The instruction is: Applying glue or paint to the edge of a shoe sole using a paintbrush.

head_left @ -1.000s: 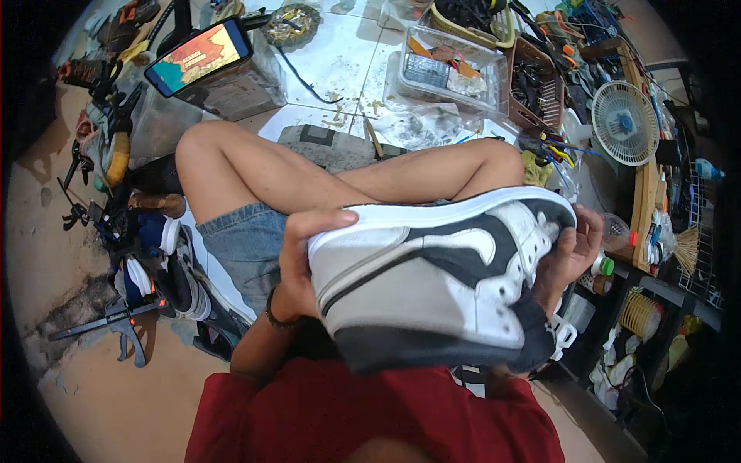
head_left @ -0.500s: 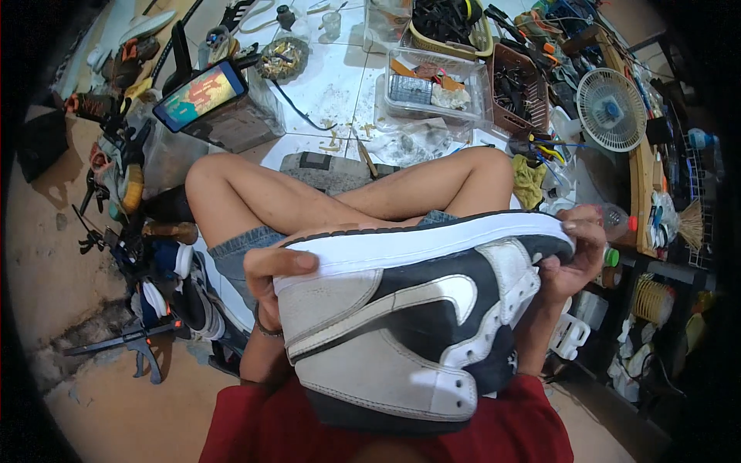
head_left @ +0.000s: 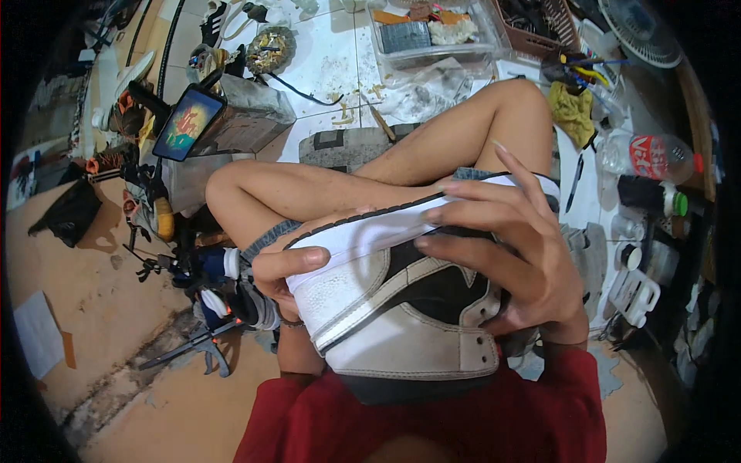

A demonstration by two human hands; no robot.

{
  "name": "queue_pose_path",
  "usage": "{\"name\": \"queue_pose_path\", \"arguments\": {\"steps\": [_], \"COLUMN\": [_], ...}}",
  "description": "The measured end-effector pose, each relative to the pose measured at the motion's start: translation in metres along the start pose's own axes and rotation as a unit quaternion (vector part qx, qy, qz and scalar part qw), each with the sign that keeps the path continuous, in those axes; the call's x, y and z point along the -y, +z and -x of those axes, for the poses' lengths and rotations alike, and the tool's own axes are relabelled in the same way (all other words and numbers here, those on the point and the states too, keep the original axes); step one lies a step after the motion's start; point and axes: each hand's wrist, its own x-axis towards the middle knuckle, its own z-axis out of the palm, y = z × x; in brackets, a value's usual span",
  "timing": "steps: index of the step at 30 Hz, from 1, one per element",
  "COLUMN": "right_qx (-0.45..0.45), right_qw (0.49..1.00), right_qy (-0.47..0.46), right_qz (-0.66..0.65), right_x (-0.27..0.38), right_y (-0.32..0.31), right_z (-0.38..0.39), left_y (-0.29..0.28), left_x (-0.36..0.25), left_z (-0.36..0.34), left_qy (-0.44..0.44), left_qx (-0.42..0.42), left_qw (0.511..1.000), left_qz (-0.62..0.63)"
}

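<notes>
A high-top sneaker (head_left: 401, 343), grey, white and black with a white sole edge, lies on its side across my lap. My left hand (head_left: 278, 270) grips its heel end, thumb on the white sole edge and the other fingers mostly hidden. My right hand (head_left: 529, 258) is draped over the upper side at the sole edge, fingers spread and one raised, its thumb partly hidden by the lace flap. My crossed bare legs (head_left: 270, 185) are just beyond the shoe.
At left are a phone (head_left: 189, 123) on a stand, clamps (head_left: 208, 347) and piled shoes. A clear tub (head_left: 482, 46), yellow cloth (head_left: 571, 116) and fan (head_left: 637, 27) sit at back right. A plastic bottle (head_left: 656, 158) and white jug (head_left: 633, 301) are at right.
My right hand has moved from gripping the toe onto the sneaker's side, fingers spreading over the sole edge. My left hand keeps the heel. The view has shifted, showing more at left.
</notes>
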Motion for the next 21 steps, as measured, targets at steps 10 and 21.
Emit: {"name": "queue_pose_path", "arguments": {"steps": [10, 21], "right_qx": [-0.083, -0.148], "right_qw": [0.989, 0.971], "right_qy": [0.083, 0.148], "right_qz": [-0.093, -0.118], "right_x": [-0.035, -0.068], "right_y": [0.022, 0.026], "right_z": [0.017, 0.037], "left_y": [0.02, 0.054], "left_x": [0.011, 0.065], "left_z": [-0.021, -0.127], "left_qy": [-0.37, -0.298], "left_qx": [-0.175, 0.236], "left_qw": [0.909, 0.909], "left_qz": [0.074, 0.173]}}
